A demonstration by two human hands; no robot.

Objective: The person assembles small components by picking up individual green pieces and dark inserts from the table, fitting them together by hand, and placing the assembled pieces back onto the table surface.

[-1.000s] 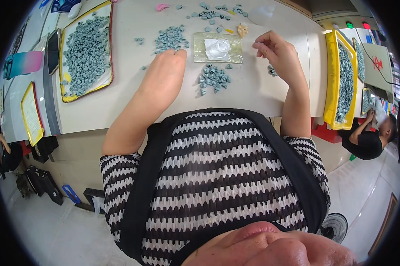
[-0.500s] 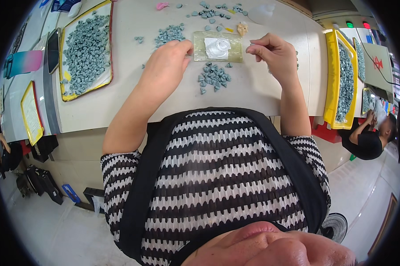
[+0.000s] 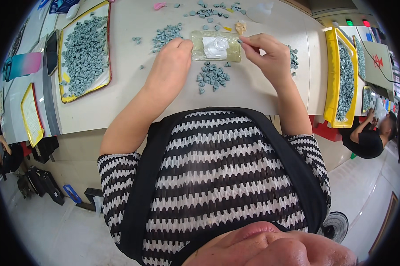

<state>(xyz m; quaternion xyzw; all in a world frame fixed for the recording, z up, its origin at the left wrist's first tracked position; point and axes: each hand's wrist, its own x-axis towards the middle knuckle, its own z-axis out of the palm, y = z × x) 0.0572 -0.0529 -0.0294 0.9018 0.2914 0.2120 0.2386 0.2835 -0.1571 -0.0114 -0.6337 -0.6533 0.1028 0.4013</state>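
A flat, clear yellowish block (image 3: pixel 198 52) lies on the worktable, bearing a white paper (image 3: pixel 208 52) with a small clear round dish (image 3: pixel 220 43) on it. Beside the block's left edge is my left hand (image 3: pixel 171 60). Its fingers are curled closed, and whatever is between them is hidden. My right hand (image 3: pixel 267 55) is at the block's right edge, thumb and forefinger pinching a small grey-green stone (image 3: pixel 240 41). Similar stones form a near pile (image 3: pixel 213 76) below the block. Another pile (image 3: pixel 168 35) lies beyond my left hand, and a third (image 3: pixel 293 57) sits right of my right hand.
At left stands a tray of stones (image 3: pixel 110 44), beside a dark phone (image 3: pixel 52 52). A yellow bin (image 3: pixel 330 84) full of stones is at right. More stones (image 3: pixel 208 13) and a crumpled tan lump (image 3: pixel 241 27) lie farther back. A co-worker (image 3: pixel 368 139) sits at far right.
My right hand has moved left to the block's edge, uncovering more of the right-hand pile. The stone in its pinch now shows clearly. My left hand stays beside the block.
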